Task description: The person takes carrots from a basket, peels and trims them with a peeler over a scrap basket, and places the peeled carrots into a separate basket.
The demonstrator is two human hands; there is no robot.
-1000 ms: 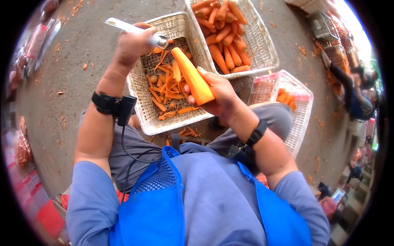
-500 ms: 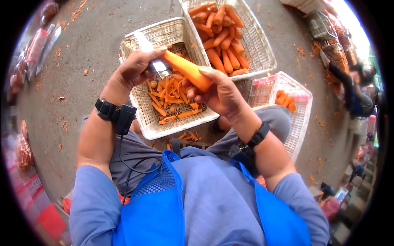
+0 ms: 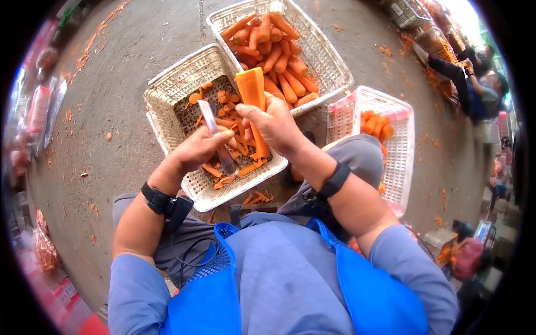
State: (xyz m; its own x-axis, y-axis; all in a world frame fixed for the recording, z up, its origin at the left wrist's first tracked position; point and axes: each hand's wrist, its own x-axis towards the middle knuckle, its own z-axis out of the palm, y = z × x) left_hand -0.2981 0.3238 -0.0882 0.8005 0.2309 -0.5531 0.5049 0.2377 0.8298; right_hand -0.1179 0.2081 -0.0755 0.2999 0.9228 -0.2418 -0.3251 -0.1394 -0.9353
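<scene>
Two-handed, has just swung the carrot [image 3: 250,85] thick-end outward over the peelings crate [image 3: 160,129], clasped in the curled left hand [image 3: 277,125], with peeler [image 3: 207,116] (blade blurred) pinched clear in right hand [image 3: 196,147], exposing another stretch.

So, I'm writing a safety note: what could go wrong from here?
The long silver tool in the left hand points down close to the right hand, so a slip might nick a bare finger. The large orange carrot could slip from the right hand and drop onto the orange peelings in the white plastic crate.
</scene>
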